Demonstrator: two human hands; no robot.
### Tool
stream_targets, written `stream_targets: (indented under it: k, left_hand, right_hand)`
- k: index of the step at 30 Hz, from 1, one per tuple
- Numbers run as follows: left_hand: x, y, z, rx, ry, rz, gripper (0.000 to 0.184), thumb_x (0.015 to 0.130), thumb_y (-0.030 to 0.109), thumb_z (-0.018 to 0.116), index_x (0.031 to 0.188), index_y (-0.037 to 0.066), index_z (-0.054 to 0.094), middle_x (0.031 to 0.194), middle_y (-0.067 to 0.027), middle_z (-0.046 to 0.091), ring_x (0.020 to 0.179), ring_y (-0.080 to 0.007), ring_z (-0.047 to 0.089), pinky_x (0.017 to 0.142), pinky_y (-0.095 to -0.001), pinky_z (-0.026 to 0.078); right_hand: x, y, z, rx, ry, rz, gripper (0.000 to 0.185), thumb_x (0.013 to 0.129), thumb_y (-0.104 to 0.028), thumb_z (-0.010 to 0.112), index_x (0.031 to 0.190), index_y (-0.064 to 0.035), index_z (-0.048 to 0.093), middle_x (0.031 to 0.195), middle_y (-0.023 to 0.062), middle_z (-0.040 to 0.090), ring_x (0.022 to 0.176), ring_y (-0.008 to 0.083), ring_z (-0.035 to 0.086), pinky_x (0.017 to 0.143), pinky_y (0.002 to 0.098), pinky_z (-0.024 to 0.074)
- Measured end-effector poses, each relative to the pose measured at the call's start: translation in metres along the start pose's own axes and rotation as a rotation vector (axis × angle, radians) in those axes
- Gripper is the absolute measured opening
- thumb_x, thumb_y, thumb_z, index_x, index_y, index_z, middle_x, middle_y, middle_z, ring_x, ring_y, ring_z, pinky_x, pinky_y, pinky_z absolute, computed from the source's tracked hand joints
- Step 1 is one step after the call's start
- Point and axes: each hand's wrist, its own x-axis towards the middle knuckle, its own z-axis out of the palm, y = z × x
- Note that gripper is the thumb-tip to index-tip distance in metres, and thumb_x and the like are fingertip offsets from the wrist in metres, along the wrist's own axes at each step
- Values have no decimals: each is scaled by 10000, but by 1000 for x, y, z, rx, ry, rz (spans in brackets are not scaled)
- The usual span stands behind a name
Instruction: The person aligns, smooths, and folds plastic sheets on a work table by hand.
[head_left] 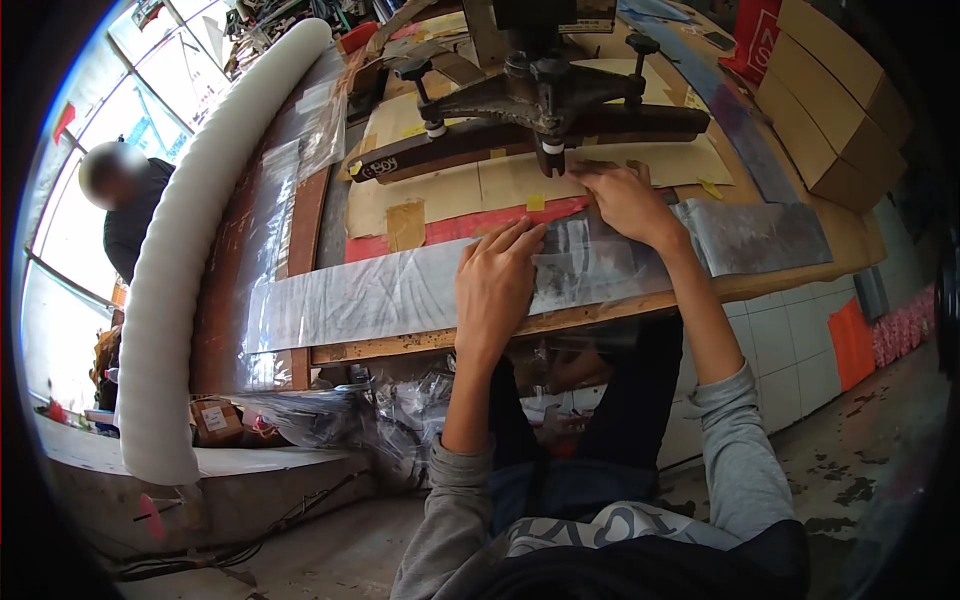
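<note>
My left hand [497, 285] rests on a clear plastic film strip [375, 295] along the table's front edge, its fingers stretched out and pointing away from me. My right hand [630, 205] is further forward and to the right, with bent fingers close together beside the lower tip of a dark metal press bar [640, 125]. Whether anything small is between those fingers, I cannot make out. Beyond my left fingertips lie a red strip [460, 228] and a small yellow tape piece [536, 202]. A tan board [430, 195] lies under the bar.
A long white foam roll [185, 240] stands along the left side. Cardboard boxes [835, 120] and a red bag [752, 40] are at the right. Another person [135, 205] is beyond the roll. Crumpled plastic [410, 410] hangs below the table.
</note>
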Motion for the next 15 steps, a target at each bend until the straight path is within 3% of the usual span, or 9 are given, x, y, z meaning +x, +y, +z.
stream_targets:
  k: [6, 9, 11, 15]
  left_hand:
    - [0, 2, 1, -3, 8, -25, 254, 852, 82, 564, 1077, 91, 681, 1137, -91, 659, 1068, -279, 606, 906, -383, 451]
    - [0, 2, 2, -9, 2, -31, 271, 828, 66, 567, 1076, 86, 674, 1147, -95, 654, 1075, -273, 604, 912, -386, 446]
    - [-1, 1, 3, -16, -6, -34, 309, 780, 33, 571, 1071, 76, 663, 1164, -100, 647, 1093, -261, 596, 923, -391, 437]
    - [0, 2, 3, -19, -7, -47, 289, 812, 51, 568, 1085, 71, 662, 1169, -105, 644, 1099, -260, 594, 932, -391, 433]
  right_hand:
    - [3, 8, 11, 43, 3, -37, 476, 850, 14, 397, 1280, -111, 559, 1361, 54, 518, 1264, 254, 465, 1054, 616, 222]
    - [0, 11, 17, -54, 145, -134, 426, 859, -3, 433, 1256, -95, 561, 1271, 66, 580, 1136, 297, 547, 942, 483, 376]
    - [0, 10, 17, -62, 145, -134, 409, 866, -19, 442, 1251, -90, 565, 1260, 70, 585, 1131, 298, 548, 938, 481, 381]
    - [3, 13, 21, -43, 180, -155, 367, 886, -50, 455, 1229, -84, 581, 1240, 82, 592, 1114, 301, 554, 929, 474, 391]
